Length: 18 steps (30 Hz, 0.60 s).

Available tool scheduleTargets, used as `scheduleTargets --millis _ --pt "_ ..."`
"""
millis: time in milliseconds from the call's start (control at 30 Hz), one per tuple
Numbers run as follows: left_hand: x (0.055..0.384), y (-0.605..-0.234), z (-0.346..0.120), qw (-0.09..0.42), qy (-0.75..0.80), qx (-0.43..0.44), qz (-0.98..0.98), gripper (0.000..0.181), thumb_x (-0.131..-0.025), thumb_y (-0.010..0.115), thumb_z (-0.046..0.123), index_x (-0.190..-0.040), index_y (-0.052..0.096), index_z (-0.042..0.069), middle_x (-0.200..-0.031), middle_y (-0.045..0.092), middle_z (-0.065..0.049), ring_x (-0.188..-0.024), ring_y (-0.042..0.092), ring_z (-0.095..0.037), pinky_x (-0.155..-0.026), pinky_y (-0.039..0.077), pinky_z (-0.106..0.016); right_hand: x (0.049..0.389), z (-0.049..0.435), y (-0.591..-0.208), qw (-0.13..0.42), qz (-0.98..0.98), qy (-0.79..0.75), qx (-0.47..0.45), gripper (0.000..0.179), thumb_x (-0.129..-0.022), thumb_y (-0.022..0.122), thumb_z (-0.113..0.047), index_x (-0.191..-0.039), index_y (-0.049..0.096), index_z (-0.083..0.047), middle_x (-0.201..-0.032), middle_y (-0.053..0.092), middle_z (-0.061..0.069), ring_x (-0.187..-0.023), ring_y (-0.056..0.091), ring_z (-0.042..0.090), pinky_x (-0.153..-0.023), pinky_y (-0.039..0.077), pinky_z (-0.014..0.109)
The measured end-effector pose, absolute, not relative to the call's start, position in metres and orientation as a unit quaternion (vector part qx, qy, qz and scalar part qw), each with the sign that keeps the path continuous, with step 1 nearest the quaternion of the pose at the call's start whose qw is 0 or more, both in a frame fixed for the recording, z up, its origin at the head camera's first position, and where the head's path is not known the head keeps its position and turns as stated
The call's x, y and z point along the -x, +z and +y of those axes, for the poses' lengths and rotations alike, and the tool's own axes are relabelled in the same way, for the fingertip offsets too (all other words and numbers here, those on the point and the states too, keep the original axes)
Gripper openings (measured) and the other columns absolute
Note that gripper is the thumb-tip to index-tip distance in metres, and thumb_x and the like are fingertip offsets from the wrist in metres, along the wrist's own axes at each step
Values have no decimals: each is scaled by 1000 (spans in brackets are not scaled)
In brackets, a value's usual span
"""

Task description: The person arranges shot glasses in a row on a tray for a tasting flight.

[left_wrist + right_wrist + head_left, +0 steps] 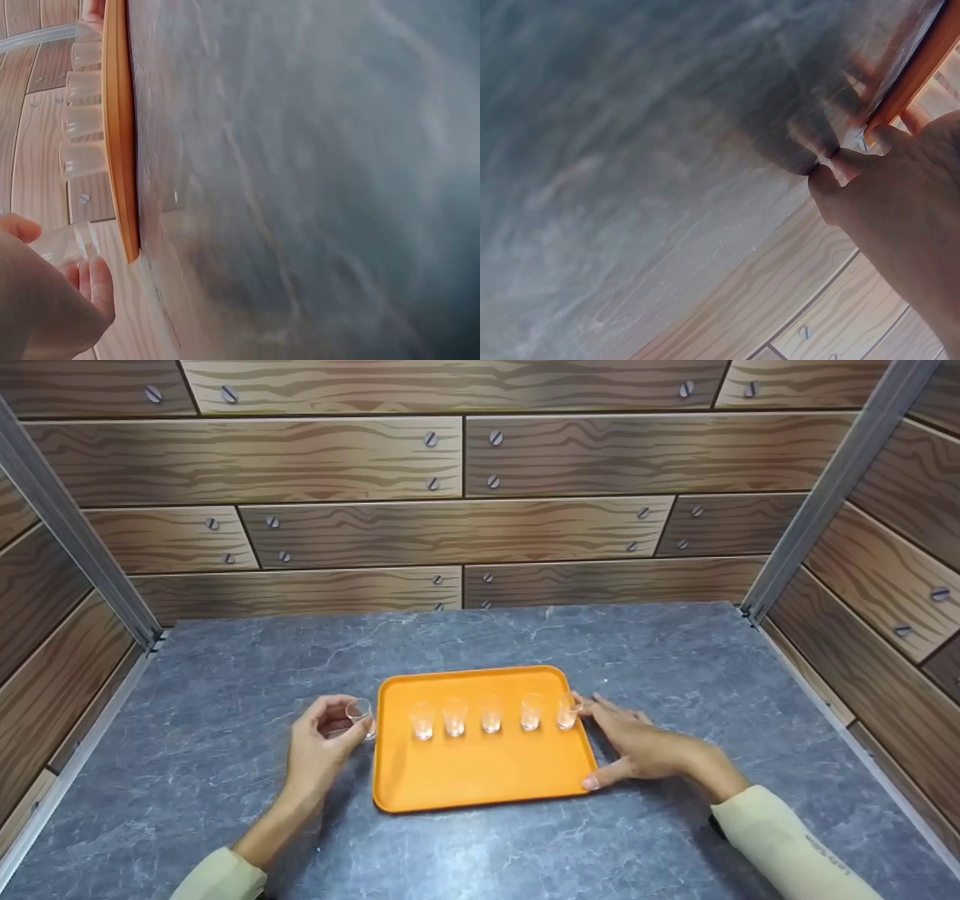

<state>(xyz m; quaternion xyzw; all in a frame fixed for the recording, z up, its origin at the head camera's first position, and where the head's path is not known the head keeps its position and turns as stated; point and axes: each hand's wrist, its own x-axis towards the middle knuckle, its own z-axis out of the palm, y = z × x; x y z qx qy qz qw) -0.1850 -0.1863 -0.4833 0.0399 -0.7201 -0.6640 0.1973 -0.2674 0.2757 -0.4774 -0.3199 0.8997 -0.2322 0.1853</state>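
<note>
Thumb and fingers of my left hand (321,739) pinch a small clear shot glass (360,712) just off the left edge of an orange tray (480,787). In the left wrist view, the same shot glass (64,244) shows between the fingertips, beside the end of the tray (120,135). A row of several clear shot glasses (491,716) stands upright across the tray. With fingers spread, my right hand (637,742) rests at the tray's right edge. Its thumb touches the near right rim, and its forefinger is close to the rightmost shot glass (567,714); contact there is unclear.
The tray lies on a grey marble-patterned tabletop (247,697). Wood-print panels (450,532) wall in the back and both sides, with metal posts (825,487) at the rear corners.
</note>
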Motion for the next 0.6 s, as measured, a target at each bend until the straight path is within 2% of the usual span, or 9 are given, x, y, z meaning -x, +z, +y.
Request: scheduleTargets --millis 167,400,600 --pt "188 -485 -181 194 -659 -25 -726 28 -88 84 -7 -111 69 -10 -99 73 -16 -86 70 -17 -76 58 -20 268 276 -478 182 900 -230 321 109 -88 85 -65 -165 31 -10 -181 12 13 -164 2 46 -116 3 87" --pt "194 -487 -173 177 -654 -14 -735 30 -87 83 -8 -113 69 -12 -103 73 -21 -87 69 -19 -76 59 -20 268 276 -478 186 903 -231 313 109 -88 86 -63 -165 31 -9 -180 14 18 -164 3 46 -118 2 84" --pt "197 -487 -169 167 -634 -34 -754 28 -86 84 -6 -110 70 -9 -99 71 -17 -86 67 -20 -74 58 -18 268 277 -478 191 903 -231 307 110 -88 86 -62 -166 30 -9 -180 13 19 -164 2 46 -119 1 83"
